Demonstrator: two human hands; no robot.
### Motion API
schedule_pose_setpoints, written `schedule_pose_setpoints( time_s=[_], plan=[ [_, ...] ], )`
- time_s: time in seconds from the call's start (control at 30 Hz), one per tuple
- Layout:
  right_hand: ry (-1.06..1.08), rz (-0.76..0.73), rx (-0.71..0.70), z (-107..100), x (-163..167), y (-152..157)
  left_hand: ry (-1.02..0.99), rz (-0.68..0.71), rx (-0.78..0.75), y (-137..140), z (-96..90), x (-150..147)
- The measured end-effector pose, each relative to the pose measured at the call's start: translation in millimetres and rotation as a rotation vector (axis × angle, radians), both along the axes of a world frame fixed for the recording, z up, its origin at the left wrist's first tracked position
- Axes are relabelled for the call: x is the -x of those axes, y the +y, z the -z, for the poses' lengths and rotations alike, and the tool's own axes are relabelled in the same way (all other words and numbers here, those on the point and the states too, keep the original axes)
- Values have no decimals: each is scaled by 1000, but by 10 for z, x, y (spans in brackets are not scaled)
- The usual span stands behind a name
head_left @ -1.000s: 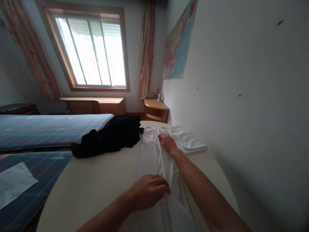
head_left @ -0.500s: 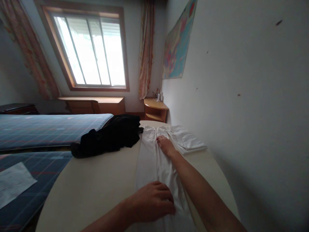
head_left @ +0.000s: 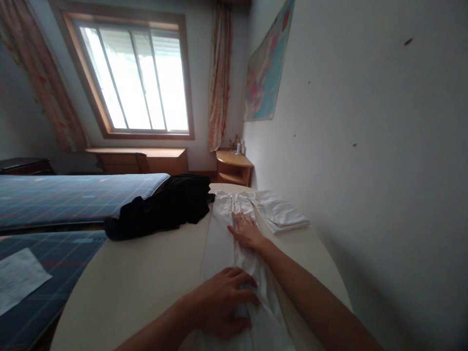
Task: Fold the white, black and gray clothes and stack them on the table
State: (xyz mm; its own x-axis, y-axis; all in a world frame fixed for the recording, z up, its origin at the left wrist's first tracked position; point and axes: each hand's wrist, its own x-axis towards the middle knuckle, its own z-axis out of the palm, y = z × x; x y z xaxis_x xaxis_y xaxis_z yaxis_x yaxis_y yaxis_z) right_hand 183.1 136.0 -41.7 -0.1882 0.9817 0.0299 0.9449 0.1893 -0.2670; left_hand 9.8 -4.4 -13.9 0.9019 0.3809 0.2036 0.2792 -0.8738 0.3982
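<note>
Fabric (head_left: 219,246), white, lightly creased and laid out as a long strip, runs down the round cream-coloured table (head_left: 142,287) from its far edge and out of view at the bottom. Smoothing looks like the step in hand, and it would go best with a flat palm and light, even pressure, drawn along the length rather than across it. One hand should anchor the far end while the other works the slack outward; the ridges right of the middle seem to need the most care – pressing too hard could bunch the cloth afresh.

The right hand (head_left: 248,234) lies nearly flat on the far part of the strip, fingers spread and thumb held away, gripping nothing that shows. The left hand (head_left: 228,302) is over the nearer part, fingers loosely bent, with a gap between them and the thumb; whether the fingertips press on the cloth or hang just above it I cannot tell.

Just right of the strip's far end lies a folded white cloth bundle (head_left: 283,209) – joined to it or separate, I cannot say. A crumpled black garment (head_left: 168,207) lies to the left.
</note>
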Motion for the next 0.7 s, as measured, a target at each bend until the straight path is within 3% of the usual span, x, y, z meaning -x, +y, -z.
schedule_pose_setpoints(
  time_s=[0.17, 0.33, 0.53, 0.7],
  plan=[
    [11, 77, 91, 19, 195, 89, -5, -19, -37, 59, 5, 25],
    [-18, 115, 146, -6, 245, 417, -7, -80, -78, 148, 23, 101],
    [-26, 144, 109, 29, 202, 816, -3, -127, -52, 229, 68, 161],
    [-8, 121, 87, 28, 150, 847, 11, -91, -67, 206, 70, 143]
  ],
)
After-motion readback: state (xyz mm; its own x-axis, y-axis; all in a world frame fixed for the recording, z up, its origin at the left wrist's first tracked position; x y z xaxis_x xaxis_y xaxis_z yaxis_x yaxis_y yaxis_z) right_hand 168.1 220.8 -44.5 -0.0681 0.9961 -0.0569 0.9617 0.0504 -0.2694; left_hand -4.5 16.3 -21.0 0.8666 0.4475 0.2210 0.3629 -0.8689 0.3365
